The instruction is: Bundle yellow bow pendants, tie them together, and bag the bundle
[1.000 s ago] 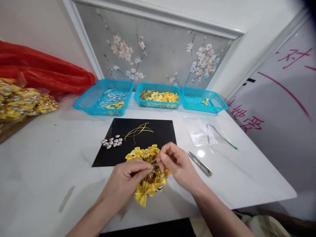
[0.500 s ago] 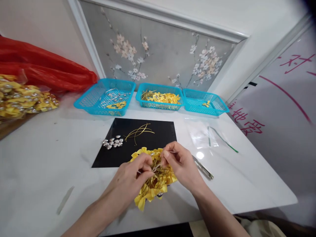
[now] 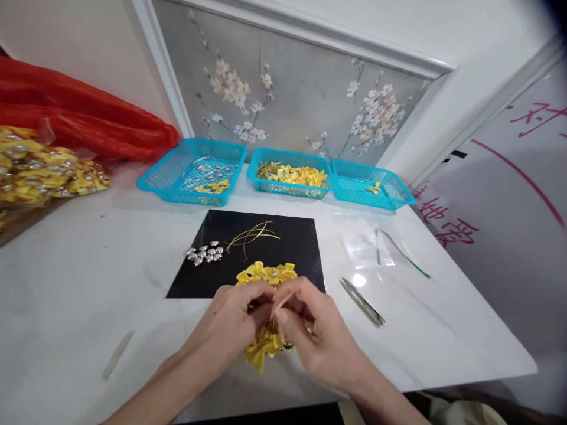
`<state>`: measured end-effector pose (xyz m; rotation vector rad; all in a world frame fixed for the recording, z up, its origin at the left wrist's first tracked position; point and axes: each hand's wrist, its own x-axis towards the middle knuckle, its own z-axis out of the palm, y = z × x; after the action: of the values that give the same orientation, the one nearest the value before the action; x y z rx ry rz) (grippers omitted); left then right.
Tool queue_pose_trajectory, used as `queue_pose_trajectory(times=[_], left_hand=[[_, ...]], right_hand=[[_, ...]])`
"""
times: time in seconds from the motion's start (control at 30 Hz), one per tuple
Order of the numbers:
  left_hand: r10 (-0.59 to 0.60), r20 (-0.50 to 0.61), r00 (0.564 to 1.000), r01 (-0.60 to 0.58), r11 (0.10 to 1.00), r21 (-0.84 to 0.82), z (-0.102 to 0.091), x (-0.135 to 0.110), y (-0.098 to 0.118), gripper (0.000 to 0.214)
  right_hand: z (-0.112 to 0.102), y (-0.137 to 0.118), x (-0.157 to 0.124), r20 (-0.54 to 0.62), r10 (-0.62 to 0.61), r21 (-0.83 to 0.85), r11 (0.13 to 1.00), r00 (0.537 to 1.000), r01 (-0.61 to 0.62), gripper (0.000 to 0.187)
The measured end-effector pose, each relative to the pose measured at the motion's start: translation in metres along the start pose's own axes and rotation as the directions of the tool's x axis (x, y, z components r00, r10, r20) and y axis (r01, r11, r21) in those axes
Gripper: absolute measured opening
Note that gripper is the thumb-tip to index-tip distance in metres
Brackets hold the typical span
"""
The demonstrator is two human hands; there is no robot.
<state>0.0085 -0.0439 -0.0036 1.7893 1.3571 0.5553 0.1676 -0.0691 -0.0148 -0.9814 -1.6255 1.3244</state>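
Observation:
A round bunch of yellow ribbon bows (image 3: 259, 357) with gold wire stems and silver beads lies at the table's front, partly under both hands. My right hand (image 3: 316, 330) is closed over its middle, pinching a thin white ribbon (image 3: 284, 301) between thumb and forefinger. Against it from the left, my left hand (image 3: 241, 316) is closed too, its fingertips at the centre of the bunch on the same ribbon. The fingers largely hide the ribbon's lower part and the wire stems.
A black mat (image 3: 287, 248) carries silver beads (image 3: 206, 254) and gold wires (image 3: 252, 235). Thread snips (image 3: 363, 302) lie right, near a clear bag (image 3: 361, 245) and green strip (image 3: 405, 255). Blue baskets (image 3: 290, 190) line the back. Bagged yellow bows (image 3: 44, 168) sit left.
My right hand has moved left and down, closing in on my left hand over the bunch. The knotted ribbon, visible between the hands before, is now mostly covered.

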Motion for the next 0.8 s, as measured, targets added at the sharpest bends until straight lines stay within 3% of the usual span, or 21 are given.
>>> queue_pose_trajectory(times=[0.13,0.27,0.37,0.53,0.63,0.8], left_hand=[[-0.004,-0.064,0.998,0.005,1.000,0.009,0.007,-0.002,-0.013,0.019],[-0.011,-0.095,0.995,0.009,1.000,-0.014,0.010,-0.002,-0.021,0.018],[-0.018,-0.094,0.995,0.017,1.000,-0.007,0.008,-0.001,-0.022,0.018],[-0.017,-0.100,0.995,0.019,1.000,0.015,0.006,-0.002,-0.021,0.018],[0.010,-0.108,0.994,-0.011,1.000,-0.004,0.007,-0.002,-0.023,0.018],[0.046,-0.107,0.993,-0.047,0.999,0.002,0.007,-0.002,-0.026,0.017]], right_hand=[[-0.008,0.010,-0.009,-0.099,0.054,-0.073,0.995,0.994,-0.061,0.016],[-0.013,0.011,-0.001,-0.068,0.021,-0.294,0.955,0.997,-0.040,0.019],[-0.013,0.008,0.008,-0.056,-0.001,-0.344,0.939,0.998,-0.019,0.026],[-0.011,0.012,0.017,-0.099,0.064,-0.291,0.952,0.993,-0.091,0.010],[-0.012,0.019,0.019,-0.054,0.158,-0.179,0.970,0.986,-0.165,0.002],[-0.015,0.025,0.020,-0.022,0.201,-0.177,0.963,0.979,-0.202,0.006]])
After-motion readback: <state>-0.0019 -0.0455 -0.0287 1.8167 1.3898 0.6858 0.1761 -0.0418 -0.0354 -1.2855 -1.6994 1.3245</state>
